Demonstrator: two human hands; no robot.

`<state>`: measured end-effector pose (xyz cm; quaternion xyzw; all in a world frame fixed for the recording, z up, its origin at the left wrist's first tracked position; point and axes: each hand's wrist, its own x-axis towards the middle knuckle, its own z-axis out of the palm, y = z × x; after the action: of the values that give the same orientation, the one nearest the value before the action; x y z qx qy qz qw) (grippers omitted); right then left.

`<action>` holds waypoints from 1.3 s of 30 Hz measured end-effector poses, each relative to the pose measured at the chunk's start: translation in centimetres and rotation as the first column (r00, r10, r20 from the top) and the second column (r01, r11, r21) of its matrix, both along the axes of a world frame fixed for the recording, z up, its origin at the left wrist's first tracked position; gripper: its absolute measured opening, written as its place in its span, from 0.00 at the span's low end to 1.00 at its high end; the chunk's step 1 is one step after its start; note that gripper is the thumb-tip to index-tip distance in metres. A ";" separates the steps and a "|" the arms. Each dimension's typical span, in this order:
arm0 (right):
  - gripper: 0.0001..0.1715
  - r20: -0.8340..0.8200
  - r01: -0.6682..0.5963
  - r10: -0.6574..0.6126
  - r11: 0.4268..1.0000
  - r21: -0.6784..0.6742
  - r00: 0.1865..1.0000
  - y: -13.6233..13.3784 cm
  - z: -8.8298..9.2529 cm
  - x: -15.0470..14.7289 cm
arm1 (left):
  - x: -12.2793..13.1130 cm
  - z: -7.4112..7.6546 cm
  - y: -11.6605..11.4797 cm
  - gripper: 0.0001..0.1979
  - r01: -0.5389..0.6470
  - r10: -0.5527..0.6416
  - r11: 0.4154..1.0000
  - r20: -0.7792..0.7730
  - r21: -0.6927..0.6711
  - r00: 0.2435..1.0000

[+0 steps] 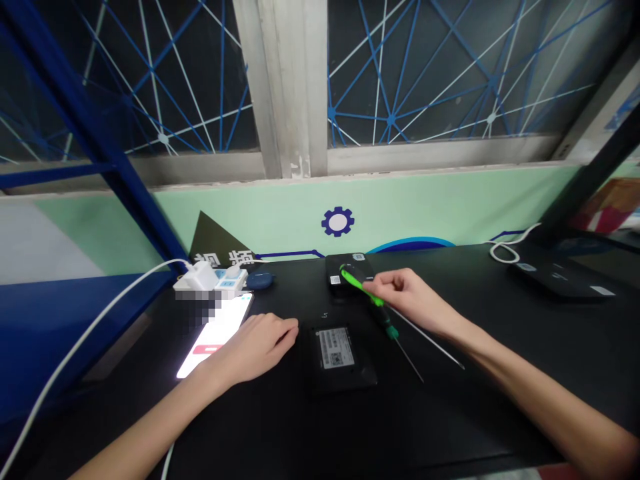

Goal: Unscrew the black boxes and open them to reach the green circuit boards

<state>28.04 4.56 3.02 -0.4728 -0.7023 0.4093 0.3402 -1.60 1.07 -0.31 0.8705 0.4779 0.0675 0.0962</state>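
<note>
My right hand (407, 297) is closed around a green-and-black screwdriver (373, 300), its thin shaft pointing down toward me over the black table (475, 413). A second thin metal rod (430, 340) lies beside it. My left hand (260, 343) rests on the table with fingers loosely curled, holding nothing, just left of a small black box with a white label (337, 350). Another black device (350, 270) sits behind the screwdriver's handle.
A lit phone (217, 333) lies under my left wrist. Behind it stands a white power strip with plugs (213, 280) and a white cable (75, 347). A dark blue case (260, 280) is beside the strip. A flat black device with a white cord (555, 273) lies far right.
</note>
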 end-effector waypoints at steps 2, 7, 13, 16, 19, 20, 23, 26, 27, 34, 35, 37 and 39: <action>0.23 -0.275 -0.011 0.003 1.000 -0.026 0.961 -0.2 0.3 -0.2 | 0.2 0.2 -0.2 0.22 -0.034 0.034 0.999 0.002 -0.016 0.999; 0.11 -0.644 0.041 -0.056 0.998 -0.038 0.763 -0.2 0.3 -0.6 | 0.7 0.4 -0.5 0.22 -0.143 0.143 0.990 0.010 -0.013 0.990; 0.08 -0.699 0.029 -0.036 0.999 -0.023 0.714 0.0 0.2 -0.4 | 0.8 0.4 -0.5 0.26 -0.095 0.095 0.995 -0.017 -0.044 0.995; 0.12 -0.677 0.013 -0.040 0.999 -0.046 0.734 0.0 0.0 -0.4 | 0.9 0.5 -0.5 0.25 -0.076 0.076 0.994 -0.013 -0.073 0.997; 0.17 -0.652 -0.013 -0.029 0.998 -0.059 0.758 0.0 -0.3 -0.6 | 1.0 0.6 -0.8 0.25 -0.096 0.095 0.993 -0.022 -0.063 0.995; 0.18 -0.643 -0.026 -0.022 0.998 -0.065 0.765 -0.1 -0.4 -0.7 | 1.1 0.7 -0.9 0.26 -0.102 0.101 0.993 -0.027 -0.059 0.995; 0.22 -0.625 -0.062 -0.008 0.994 -0.089 0.781 -0.3 -0.7 -1.1 | 1.3 0.7 -1.0 0.28 -0.111 0.109 0.993 -0.038 -0.046 0.993; 0.22 -0.621 -0.099 0.013 0.990 -0.104 0.783 -0.6 -1.0 -1.4 | 1.5 0.5 -1.1 0.29 -0.118 0.116 0.992 -0.035 -0.036 0.993; 0.22 -0.621 -0.112 0.020 0.988 -0.110 0.784 -0.7 -1.0 -1.4 | 1.6 0.4 -1.1 0.29 -0.122 0.121 0.992 -0.032 -0.032 0.992; 0.24 -0.616 -0.165 0.014 0.968 -0.189 0.787 -1.0 -1.3 -2.0 | 2.0 -0.1 -1.5 0.33 -0.155 0.155 0.988 -0.011 -0.022 0.988; 0.24 -0.615 -0.163 0.011 0.968 -0.192 0.789 -1.0 -1.3 -2.0 | 2.0 -0.1 -1.6 0.33 -0.155 0.154 0.988 -0.008 -0.025 0.988; 0.24 -0.612 -0.155 0.008 0.970 -0.188 0.791 -1.1 -1.3 -2.1 | 2.1 0.1 -1.6 0.33 -0.153 0.153 0.988 -0.003 -0.031 0.988; 0.23 -0.609 -0.144 0.004 0.973 -0.181 0.793 -1.1 -1.2 -2.1 | 2.0 0.3 -1.5 0.33 -0.148 0.148 0.988 -0.002 -0.041 0.989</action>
<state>25.89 3.42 1.83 -0.3237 -0.5259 0.6262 0.4761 0.42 -0.44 -0.02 0.8305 0.5424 0.0649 0.1088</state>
